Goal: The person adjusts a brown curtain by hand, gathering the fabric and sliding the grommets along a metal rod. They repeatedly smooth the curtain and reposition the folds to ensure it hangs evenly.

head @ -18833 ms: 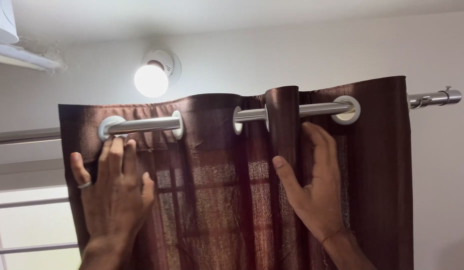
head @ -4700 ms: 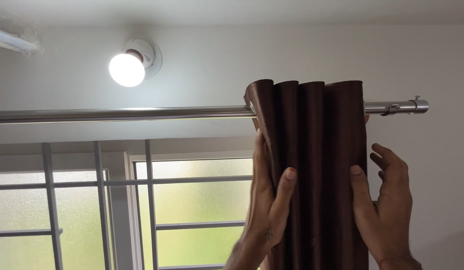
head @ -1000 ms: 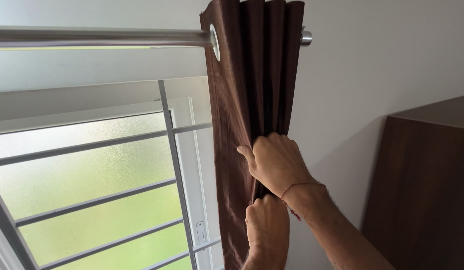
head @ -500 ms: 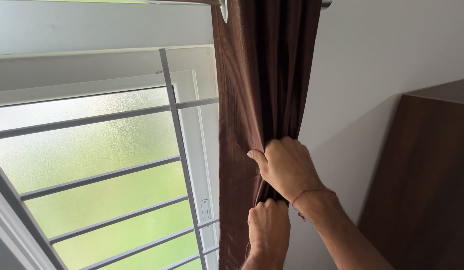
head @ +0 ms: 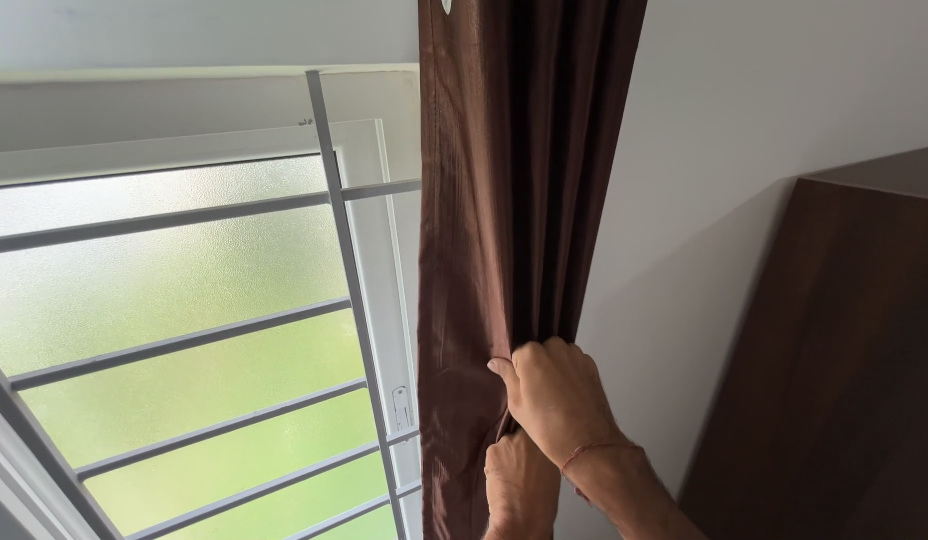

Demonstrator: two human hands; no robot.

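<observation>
A dark brown curtain (head: 504,180) hangs gathered into tight folds at the right side of the window. My right hand (head: 554,395) grips the bunched folds from the right, fingers curled around the fabric. Just below it, my left hand (head: 519,490) also clutches the gathered curtain, partly cut off by the bottom edge of the view. A thin thread band sits on my right wrist. The curtain rod is out of view above; only one eyelet shows at the top edge.
A frosted window (head: 174,330) with grey horizontal bars and a white frame (head: 379,300) fills the left. A white wall (head: 744,110) lies right of the curtain. A dark wooden cabinet (head: 844,370) stands at the far right.
The view has tilted further down, so the rod has left the frame. Both hands have slid down the gathered curtain, still gripping it, right above left.
</observation>
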